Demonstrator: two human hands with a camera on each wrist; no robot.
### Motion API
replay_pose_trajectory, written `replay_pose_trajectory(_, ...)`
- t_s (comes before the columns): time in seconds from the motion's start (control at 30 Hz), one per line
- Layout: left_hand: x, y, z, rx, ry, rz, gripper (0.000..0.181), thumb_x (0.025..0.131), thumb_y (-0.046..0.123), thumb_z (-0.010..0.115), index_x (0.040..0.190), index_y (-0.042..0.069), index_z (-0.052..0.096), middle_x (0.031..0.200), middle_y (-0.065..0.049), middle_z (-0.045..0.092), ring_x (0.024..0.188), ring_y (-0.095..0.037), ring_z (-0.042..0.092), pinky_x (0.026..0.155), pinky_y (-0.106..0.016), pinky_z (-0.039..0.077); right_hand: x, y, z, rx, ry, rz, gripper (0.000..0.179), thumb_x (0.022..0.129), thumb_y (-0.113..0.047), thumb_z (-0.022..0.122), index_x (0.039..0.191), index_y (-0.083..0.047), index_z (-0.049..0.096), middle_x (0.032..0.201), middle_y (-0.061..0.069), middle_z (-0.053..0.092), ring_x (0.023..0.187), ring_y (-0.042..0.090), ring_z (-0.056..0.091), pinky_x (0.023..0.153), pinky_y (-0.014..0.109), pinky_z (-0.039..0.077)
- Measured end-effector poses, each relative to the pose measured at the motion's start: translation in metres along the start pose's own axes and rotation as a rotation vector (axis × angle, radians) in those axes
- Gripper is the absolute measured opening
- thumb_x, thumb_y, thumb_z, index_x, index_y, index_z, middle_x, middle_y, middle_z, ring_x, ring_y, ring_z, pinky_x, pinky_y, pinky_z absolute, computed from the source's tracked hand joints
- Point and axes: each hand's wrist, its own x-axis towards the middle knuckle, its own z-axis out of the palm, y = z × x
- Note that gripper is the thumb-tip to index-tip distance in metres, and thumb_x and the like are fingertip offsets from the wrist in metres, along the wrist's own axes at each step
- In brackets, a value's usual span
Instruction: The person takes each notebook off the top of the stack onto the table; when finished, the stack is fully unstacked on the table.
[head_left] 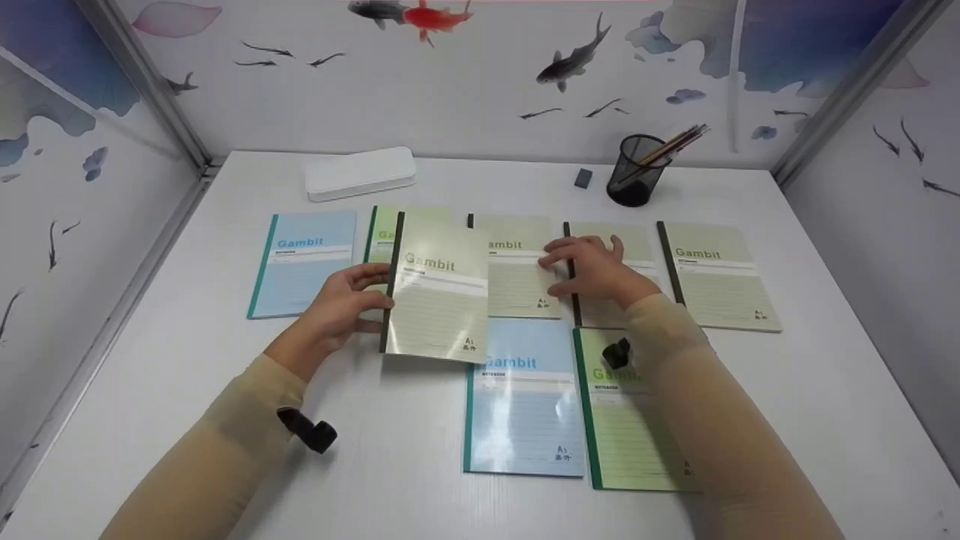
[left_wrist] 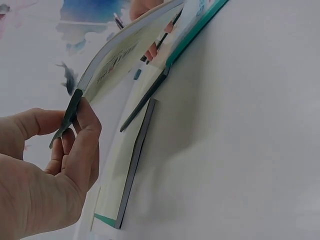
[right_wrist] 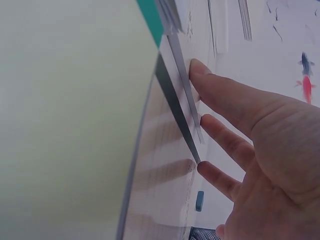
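My left hand (head_left: 337,311) pinches an olive-beige Gambit notebook (head_left: 439,322) by its dark spine; in the left wrist view the notebook (left_wrist: 107,70) is raised and bends. In the head view it overlaps a green notebook (head_left: 412,217) and part of a beige notebook (head_left: 517,281). My right hand (head_left: 600,274) spreads its fingers over the back row, fingertips at that beige notebook's right edge, beside another beige notebook (head_left: 600,311). In the right wrist view the right hand's fingertips (right_wrist: 207,170) are right by the notebook edges, with nothing gripped.
A blue notebook (head_left: 307,277) lies at the row's left end, a beige one (head_left: 720,285) at its right. In front lie a blue notebook (head_left: 525,420) and a green one (head_left: 630,442). Behind are a white case (head_left: 360,174), a dark eraser (head_left: 583,178) and a mesh pencil cup (head_left: 634,176).
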Motion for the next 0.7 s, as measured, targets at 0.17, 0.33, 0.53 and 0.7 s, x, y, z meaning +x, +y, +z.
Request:
replay_pose_trajectory(0.17, -0.023, -0.009, -0.011, 0.063, 0.005, -0.001, 0.065, 0.09, -0.003, 0.065, 0.151, 0.005, 0.043, 0.153, -0.014, 0.047, 0.098, -0.018, 0.068, 0.077, -0.039, 0.063, 0.0, -0.002, 0.001, -0.006, -0.001, 0.001, 0.052, 0.086, -0.029, 0.085, 0.135, -0.026, 0.069, 0.161, -0.002, 0.045, 0.153, 0.039, 0.025, 0.119, 0.071, -0.011)
replay_pose_trajectory(0.33, -0.048, -0.018, -0.02, 0.123, 0.0, 0.01, 0.065, 0.089, -0.003, 0.065, 0.15, 0.001, 0.041, 0.154, -0.018, 0.045, 0.095, -0.019, 0.068, 0.074, -0.038, 0.063, 0.001, -0.004, 0.002, 0.001, -0.001, 0.018, 0.052, 0.085, -0.031, 0.086, 0.134, -0.029, 0.07, 0.161, -0.005, 0.045, 0.154, 0.037, 0.025, 0.12, 0.069, -0.012)
replay_pose_trajectory(0.53, -0.061, -0.024, -0.017, 0.237, 0.013, -0.01, 0.065, 0.089, -0.004, 0.065, 0.149, -0.003, 0.039, 0.149, -0.023, 0.046, 0.098, -0.024, 0.068, 0.075, -0.043, 0.064, -0.002, -0.002, 0.0, 0.006, 0.007, 0.038, 0.052, 0.084, -0.031, 0.087, 0.133, -0.03, 0.07, 0.16, -0.006, 0.046, 0.153, 0.036, 0.025, 0.12, 0.069, -0.013)
replay_pose_trajectory(0.7, -0.067, -0.026, -0.014, 0.382, 0.006, -0.042, 0.064, 0.087, 0.0, 0.068, 0.144, -0.001, 0.039, 0.14, -0.025, 0.051, 0.098, -0.028, 0.067, 0.072, -0.043, 0.064, -0.003, -0.001, 0.0, 0.018, 0.004, 0.036, 0.052, 0.084, -0.031, 0.087, 0.133, -0.031, 0.07, 0.16, -0.007, 0.045, 0.154, 0.035, 0.024, 0.119, 0.069, -0.014)
